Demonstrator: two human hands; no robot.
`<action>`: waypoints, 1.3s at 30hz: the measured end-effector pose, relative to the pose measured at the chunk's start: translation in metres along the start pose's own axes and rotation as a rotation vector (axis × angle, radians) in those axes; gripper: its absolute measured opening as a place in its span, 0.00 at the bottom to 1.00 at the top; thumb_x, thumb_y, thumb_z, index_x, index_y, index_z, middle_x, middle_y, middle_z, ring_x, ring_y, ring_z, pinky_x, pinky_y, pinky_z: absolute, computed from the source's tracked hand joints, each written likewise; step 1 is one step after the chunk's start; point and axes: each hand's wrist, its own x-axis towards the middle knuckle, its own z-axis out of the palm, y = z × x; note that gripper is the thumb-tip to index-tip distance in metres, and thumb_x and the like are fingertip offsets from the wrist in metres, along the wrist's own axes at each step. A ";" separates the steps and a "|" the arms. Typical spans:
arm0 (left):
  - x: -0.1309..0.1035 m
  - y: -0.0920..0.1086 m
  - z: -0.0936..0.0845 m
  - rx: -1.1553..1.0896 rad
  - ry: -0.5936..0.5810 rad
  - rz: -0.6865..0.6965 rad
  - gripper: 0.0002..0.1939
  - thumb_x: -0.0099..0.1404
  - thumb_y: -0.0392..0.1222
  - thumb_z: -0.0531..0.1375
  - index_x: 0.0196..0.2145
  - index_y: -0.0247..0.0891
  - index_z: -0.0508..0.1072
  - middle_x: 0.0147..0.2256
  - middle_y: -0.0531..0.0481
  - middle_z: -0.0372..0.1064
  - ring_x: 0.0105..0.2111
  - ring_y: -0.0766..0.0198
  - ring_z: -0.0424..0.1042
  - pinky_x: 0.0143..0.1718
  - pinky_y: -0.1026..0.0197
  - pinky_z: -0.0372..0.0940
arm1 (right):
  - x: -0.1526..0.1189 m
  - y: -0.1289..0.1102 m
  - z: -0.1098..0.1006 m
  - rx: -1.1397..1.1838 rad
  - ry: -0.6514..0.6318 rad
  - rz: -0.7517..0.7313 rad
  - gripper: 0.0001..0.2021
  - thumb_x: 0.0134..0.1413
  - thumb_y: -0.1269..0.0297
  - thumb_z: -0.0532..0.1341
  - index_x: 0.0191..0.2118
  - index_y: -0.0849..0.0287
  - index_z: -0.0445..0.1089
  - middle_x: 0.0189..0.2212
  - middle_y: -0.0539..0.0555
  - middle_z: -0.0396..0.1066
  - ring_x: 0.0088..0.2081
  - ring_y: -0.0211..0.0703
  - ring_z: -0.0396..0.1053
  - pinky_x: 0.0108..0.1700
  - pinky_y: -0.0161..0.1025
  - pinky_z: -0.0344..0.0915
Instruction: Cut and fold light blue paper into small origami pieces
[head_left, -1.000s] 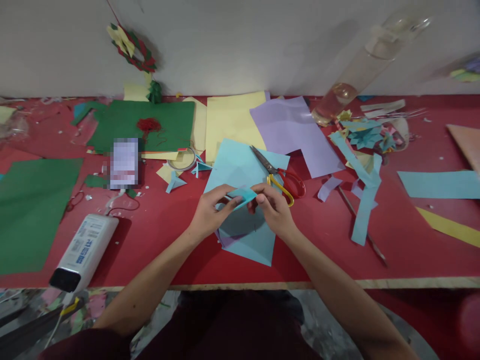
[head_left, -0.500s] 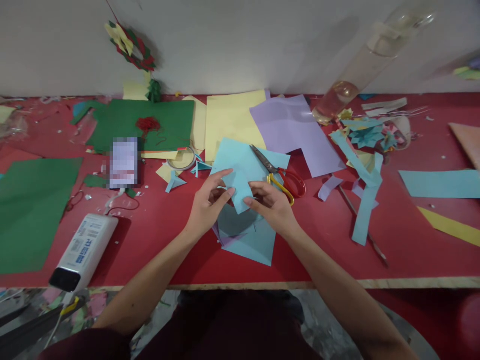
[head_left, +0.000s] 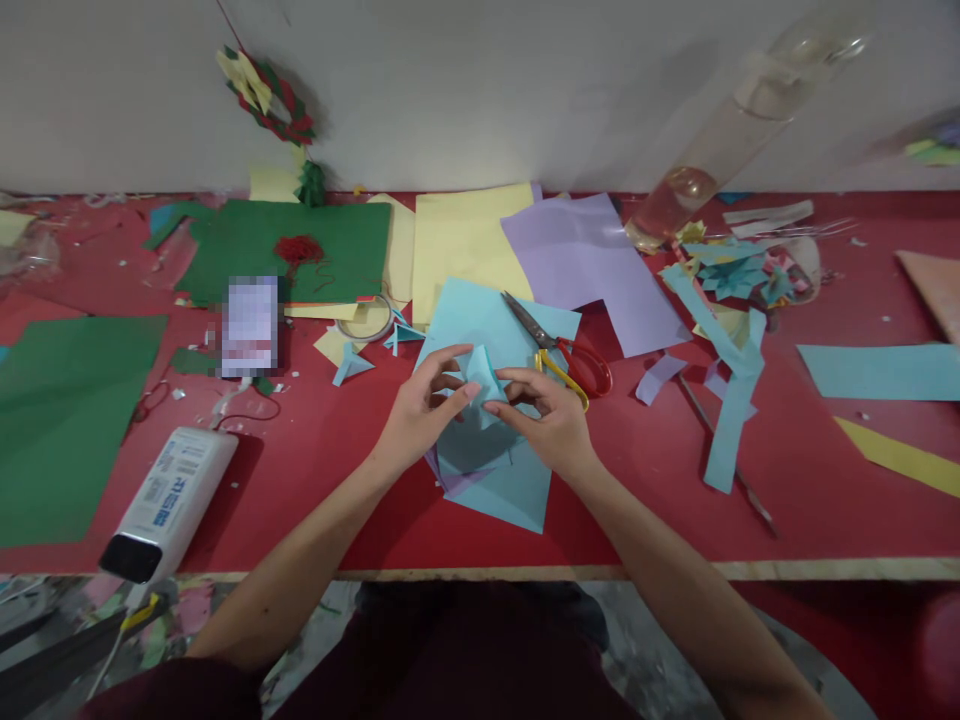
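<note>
A small piece of light blue paper, partly folded, is held up between my two hands. My left hand pinches its left side between thumb and fingers. On the other side, my right hand grips the lower right edge in the same way. Below them lies a larger light blue sheet, with a bit of purple paper showing at its left. Scissors with red and yellow handles rest just beyond my right hand, on another blue sheet.
Folded blue pieces and a tape roll lie left of my hands. A phone is cabled to a white power bank. Purple paper, blue strips and a bottle stand or lie to the right.
The small blue paper was flatter and longer; now it is bent inward, with a raised fold and a shorter outline. My hands have stayed in nearly the same place.
</note>
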 end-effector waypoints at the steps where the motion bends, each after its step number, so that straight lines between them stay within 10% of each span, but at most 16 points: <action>1: -0.001 0.000 0.001 0.034 -0.002 -0.010 0.23 0.64 0.49 0.64 0.55 0.44 0.68 0.42 0.49 0.62 0.35 0.67 0.70 0.27 0.68 0.69 | -0.001 -0.001 0.001 -0.053 -0.002 -0.043 0.14 0.52 0.61 0.69 0.45 0.53 0.74 0.24 0.46 0.68 0.27 0.36 0.69 0.33 0.35 0.70; 10: -0.005 -0.002 0.005 0.050 -0.042 -0.021 0.23 0.67 0.48 0.61 0.56 0.42 0.62 0.46 0.46 0.68 0.37 0.66 0.69 0.33 0.65 0.68 | -0.007 0.001 0.005 -0.329 -0.079 -0.243 0.20 0.58 0.65 0.63 0.57 0.47 0.67 0.29 0.47 0.73 0.30 0.39 0.72 0.39 0.39 0.72; 19: -0.003 0.004 0.001 -0.136 -0.055 -0.071 0.22 0.66 0.43 0.60 0.56 0.43 0.65 0.36 0.50 0.70 0.33 0.65 0.73 0.35 0.61 0.74 | -0.004 -0.003 0.003 -0.093 -0.031 -0.109 0.18 0.56 0.58 0.66 0.52 0.48 0.70 0.26 0.46 0.74 0.28 0.40 0.72 0.38 0.42 0.72; 26: -0.001 0.001 0.002 -0.277 -0.128 0.008 0.23 0.67 0.44 0.61 0.58 0.42 0.63 0.54 0.40 0.67 0.43 0.60 0.75 0.38 0.60 0.74 | 0.000 -0.004 0.001 0.091 0.002 -0.062 0.13 0.54 0.62 0.68 0.46 0.52 0.72 0.28 0.47 0.73 0.31 0.38 0.72 0.37 0.39 0.71; 39: -0.008 0.010 0.000 -0.101 -0.091 0.170 0.23 0.68 0.41 0.61 0.59 0.46 0.62 0.56 0.42 0.67 0.48 0.61 0.73 0.33 0.68 0.70 | 0.002 -0.002 -0.003 0.207 -0.124 -0.020 0.09 0.59 0.58 0.64 0.44 0.51 0.73 0.40 0.53 0.72 0.43 0.43 0.72 0.49 0.45 0.70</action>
